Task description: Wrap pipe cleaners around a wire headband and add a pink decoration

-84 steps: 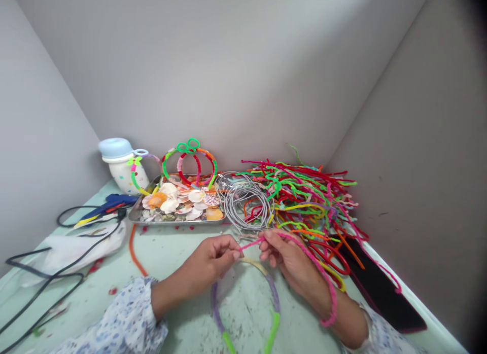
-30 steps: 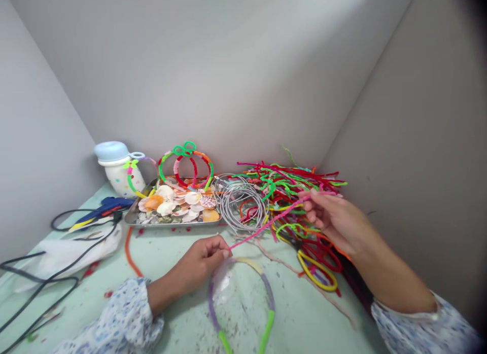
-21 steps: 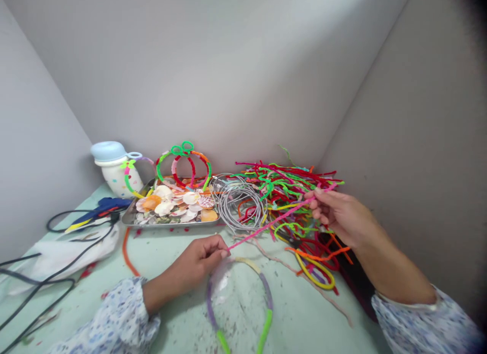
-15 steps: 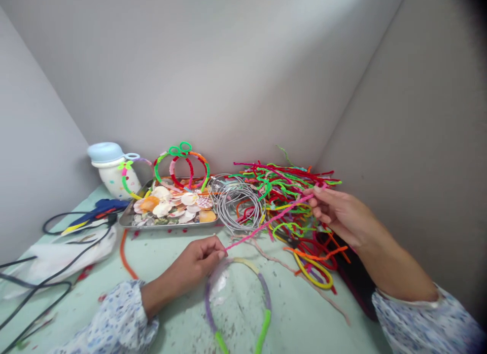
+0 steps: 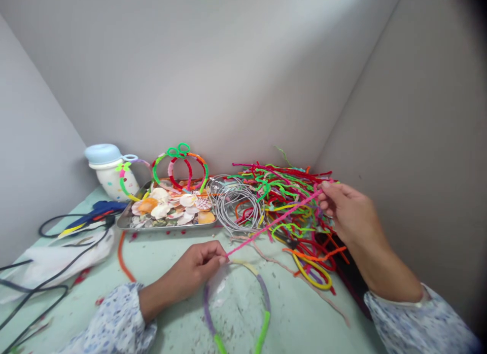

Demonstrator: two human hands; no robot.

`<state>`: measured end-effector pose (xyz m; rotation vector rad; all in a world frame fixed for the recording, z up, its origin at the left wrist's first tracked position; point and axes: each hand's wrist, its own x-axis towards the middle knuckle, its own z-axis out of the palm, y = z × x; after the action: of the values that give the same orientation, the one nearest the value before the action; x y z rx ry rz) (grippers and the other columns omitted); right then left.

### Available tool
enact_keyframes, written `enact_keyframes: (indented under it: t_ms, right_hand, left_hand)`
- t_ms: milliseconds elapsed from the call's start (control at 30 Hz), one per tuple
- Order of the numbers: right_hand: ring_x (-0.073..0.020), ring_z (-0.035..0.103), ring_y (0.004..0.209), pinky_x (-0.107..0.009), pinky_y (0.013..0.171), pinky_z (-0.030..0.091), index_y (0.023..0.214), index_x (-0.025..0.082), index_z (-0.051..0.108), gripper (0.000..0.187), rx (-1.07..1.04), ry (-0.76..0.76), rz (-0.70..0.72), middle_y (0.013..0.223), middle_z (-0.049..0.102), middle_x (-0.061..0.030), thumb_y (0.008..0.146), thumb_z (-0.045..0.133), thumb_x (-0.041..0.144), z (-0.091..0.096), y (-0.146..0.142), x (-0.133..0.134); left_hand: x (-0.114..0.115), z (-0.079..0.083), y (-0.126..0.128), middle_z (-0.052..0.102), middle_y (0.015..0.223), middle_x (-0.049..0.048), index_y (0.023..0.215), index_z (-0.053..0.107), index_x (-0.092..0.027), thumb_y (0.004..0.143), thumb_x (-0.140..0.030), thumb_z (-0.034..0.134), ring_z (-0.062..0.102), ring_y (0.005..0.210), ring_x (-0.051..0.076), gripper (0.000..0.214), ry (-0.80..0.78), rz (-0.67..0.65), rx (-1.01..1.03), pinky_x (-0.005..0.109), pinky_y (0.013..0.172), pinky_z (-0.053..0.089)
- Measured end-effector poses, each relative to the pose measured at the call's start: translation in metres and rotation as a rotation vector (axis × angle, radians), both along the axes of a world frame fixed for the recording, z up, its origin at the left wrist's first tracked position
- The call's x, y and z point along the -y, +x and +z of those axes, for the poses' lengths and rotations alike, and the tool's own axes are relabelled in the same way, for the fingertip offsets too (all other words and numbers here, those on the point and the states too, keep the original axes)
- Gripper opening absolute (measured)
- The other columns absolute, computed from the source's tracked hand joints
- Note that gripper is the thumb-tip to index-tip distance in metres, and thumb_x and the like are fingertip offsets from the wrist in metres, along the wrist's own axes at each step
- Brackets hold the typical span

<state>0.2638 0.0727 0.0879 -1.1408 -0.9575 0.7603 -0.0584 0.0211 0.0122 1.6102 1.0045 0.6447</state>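
A pink pipe cleaner point(image 5: 272, 224) is stretched taut between my two hands. My left hand point(image 5: 198, 268) pinches its near end against the top of a headband point(image 5: 262, 301) wrapped in purple, yellow and green fuzz, which lies on the pale green table point(image 5: 160, 252). My right hand point(image 5: 348, 212) pinches the far end, raised over the heap of coloured pipe cleaners point(image 5: 292, 197).
A metal tray of seashells point(image 5: 167, 212) stands at the back, with finished wrapped hoops point(image 5: 182, 164) behind it and a white jar with a blue lid point(image 5: 110, 171) to the left. Bare grey headbands point(image 5: 238, 204) lie beside the tray. A blue glue gun point(image 5: 97, 212) and black cables point(image 5: 41, 283) lie left.
My right hand has left the headband and drawn the pink pipe cleaner out to the right and up until straight. My left hand has kept its pinch at the headband.
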Motion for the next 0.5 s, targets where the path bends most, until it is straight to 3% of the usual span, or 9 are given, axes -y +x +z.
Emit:
enact_keyframes:
  t_ms: [100, 300, 500]
  right_hand:
    - [-0.0045, 0.048, 0.046, -0.011, 0.036, 0.037, 0.069, 0.017, 0.065, 0.016, 0.046, 0.078, -0.123, 0.060, 0.058, 0.0021, 0.076, 0.071, 0.031, 0.001, -0.004, 0.002]
    - [-0.0029, 0.042, 0.042, -0.008, 0.033, 0.038, 0.071, 0.018, 0.058, 0.016, -0.484, -0.146, 0.373, 0.058, 0.050, 0.0056, 0.068, 0.074, 0.021, 0.013, 0.004, 0.003]
    - [-0.0026, 0.045, 0.044, -0.005, 0.033, 0.041, 0.074, 0.020, 0.056, 0.020, -0.701, -0.079, 0.478, 0.060, 0.050, 0.0062, 0.068, 0.074, 0.012, 0.012, 0.015, 0.002]
  left_hand:
    - [0.001, 0.001, 0.001, 0.036, 0.057, -0.0076, 0.080, 0.056, -0.015, 0.090, -0.040, 0.052, 0.027, 0.052, 0.009, 0.027, -0.019, -0.024, 0.009, 0.022, 0.048, 0.019]
    - [-0.002, -0.006, -0.001, 0.039, 0.055, -0.0079, 0.081, 0.057, -0.015, 0.088, -0.041, 0.055, 0.029, 0.049, 0.008, 0.026, -0.094, -0.008, 0.111, 0.021, 0.047, 0.021]
    - [-0.004, -0.005, -0.001, 0.039, 0.051, -0.0088, 0.081, 0.058, -0.015, 0.086, -0.039, 0.059, 0.027, 0.045, 0.007, 0.025, -0.158, -0.007, 0.152, 0.020, 0.045, 0.019]
